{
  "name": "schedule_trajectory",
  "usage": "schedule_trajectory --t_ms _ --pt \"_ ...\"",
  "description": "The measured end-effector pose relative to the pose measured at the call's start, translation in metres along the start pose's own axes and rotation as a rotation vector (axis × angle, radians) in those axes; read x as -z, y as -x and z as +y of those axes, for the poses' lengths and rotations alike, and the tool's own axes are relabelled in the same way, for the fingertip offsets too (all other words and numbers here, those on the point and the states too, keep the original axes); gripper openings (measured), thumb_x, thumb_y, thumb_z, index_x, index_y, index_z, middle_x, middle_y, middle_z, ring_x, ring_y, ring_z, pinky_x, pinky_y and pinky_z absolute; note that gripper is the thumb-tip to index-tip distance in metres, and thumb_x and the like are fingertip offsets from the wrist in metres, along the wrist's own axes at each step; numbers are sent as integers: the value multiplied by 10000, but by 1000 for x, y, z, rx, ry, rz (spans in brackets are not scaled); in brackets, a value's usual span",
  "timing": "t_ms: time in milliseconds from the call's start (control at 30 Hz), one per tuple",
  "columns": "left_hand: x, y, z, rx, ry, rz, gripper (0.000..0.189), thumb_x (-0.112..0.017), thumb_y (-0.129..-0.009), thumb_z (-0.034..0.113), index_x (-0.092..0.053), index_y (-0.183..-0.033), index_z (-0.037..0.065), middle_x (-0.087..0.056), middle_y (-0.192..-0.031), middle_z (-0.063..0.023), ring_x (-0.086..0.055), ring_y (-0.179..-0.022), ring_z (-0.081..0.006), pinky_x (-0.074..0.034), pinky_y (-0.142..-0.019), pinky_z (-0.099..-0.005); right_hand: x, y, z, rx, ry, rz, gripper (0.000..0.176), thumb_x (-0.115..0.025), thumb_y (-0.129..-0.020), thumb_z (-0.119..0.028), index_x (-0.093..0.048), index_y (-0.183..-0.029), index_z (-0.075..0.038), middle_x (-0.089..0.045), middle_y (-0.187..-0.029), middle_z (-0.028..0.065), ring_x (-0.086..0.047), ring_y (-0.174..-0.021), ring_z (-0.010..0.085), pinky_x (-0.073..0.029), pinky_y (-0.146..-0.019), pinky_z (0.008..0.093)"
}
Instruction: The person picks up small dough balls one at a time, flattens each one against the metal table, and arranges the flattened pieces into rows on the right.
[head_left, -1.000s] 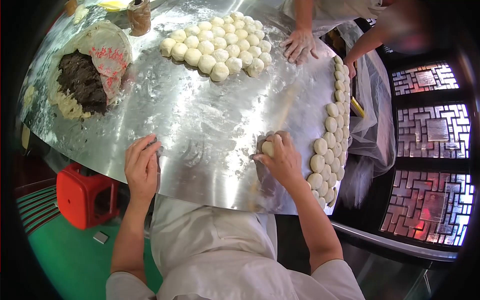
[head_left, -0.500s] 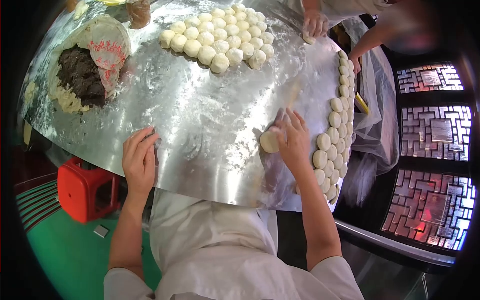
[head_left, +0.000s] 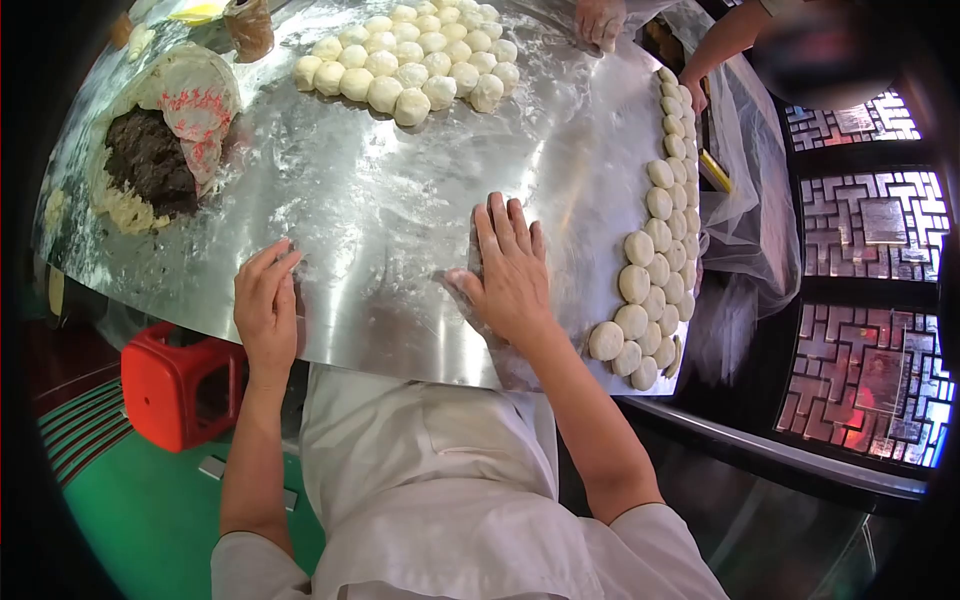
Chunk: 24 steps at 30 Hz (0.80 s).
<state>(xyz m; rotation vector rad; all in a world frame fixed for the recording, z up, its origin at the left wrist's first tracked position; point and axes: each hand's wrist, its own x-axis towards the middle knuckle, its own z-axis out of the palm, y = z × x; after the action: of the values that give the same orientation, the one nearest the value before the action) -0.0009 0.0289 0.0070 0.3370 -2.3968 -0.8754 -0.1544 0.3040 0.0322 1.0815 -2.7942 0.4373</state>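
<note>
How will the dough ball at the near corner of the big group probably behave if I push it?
The dough ball may roll, being round, though touching neighbouring balls should limit this. It could dent under fingers, as its smooth surface looks soft. White powder on the metal table suggests it might slide rather than stick.

Head-height view, forward and down.

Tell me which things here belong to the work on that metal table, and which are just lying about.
Seemingly part of it:
- dough balls, bunched at the far side
- flattened dough rounds, along the right
- dark mass in an open bag
- both empty hands: left hand, right hand

Probably just about:
- red stool
- yellow strip
</note>
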Motion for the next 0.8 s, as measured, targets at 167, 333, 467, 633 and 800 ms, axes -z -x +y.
schedule_trajectory --t_ms 167,333,467,633,800 --pt "0 -2 -2 -5 2 25 308 -591 -932 -59 -722 -1181 67 -675 -1295 -92 -607 -1185 -298 -492 -1001 -395 12 21 30 40 9 -27 605 -725 -924 -333 -523 -1403 -24 -571 -1441 198 -474 -1372 425 -391 -1108 543" --pt "-2 2 -6 -28 -26 7 331 -593 -925 -81 -715 -1193 69 -673 -1302 -95 -605 -1215 -296 -487 -1024 -384 43 86 27 -282 -350 -164 401 -766 -875 -128 -569 -1209 -29 -662 -1172 149 -602 -1133 400 -510 -899 489" --pt "1 1 -4 -13 -9 -34 321 -584 -952 -59 -705 -1218 72 -664 -1320 -100 -603 -1229 -295 -481 -1038 -390 64 102 68 -231 -25 292 342 -712 -855 22 -602 -1174 -31 -647 -1106 184 -647 -1006 403 -528 -860 475" --pt "-1 1 -8 -63 -42 -30 284 -573 -977 -24 -709 -1210 66 -667 -1319 -103 -603 -1230 -298 -479 -1041 -394 96 119 120 -245 -93 143 328 -615 -832 90 -638 -1136 -32 -650 -1130 185 -644 -1037 385 -531 -866 461" --pt "-3 0 -10 -83 -60 -27 260 -563 -992 -4 -710 -1199 57 -683 -1291 -112 -617 -1208 -301 -478 -1040 -398 99 83 140 -242 -136 57 311 -546 -852 90 -691 -1085 -55 -682 -1111 128 -632 -1090 337 -497 -942 458"
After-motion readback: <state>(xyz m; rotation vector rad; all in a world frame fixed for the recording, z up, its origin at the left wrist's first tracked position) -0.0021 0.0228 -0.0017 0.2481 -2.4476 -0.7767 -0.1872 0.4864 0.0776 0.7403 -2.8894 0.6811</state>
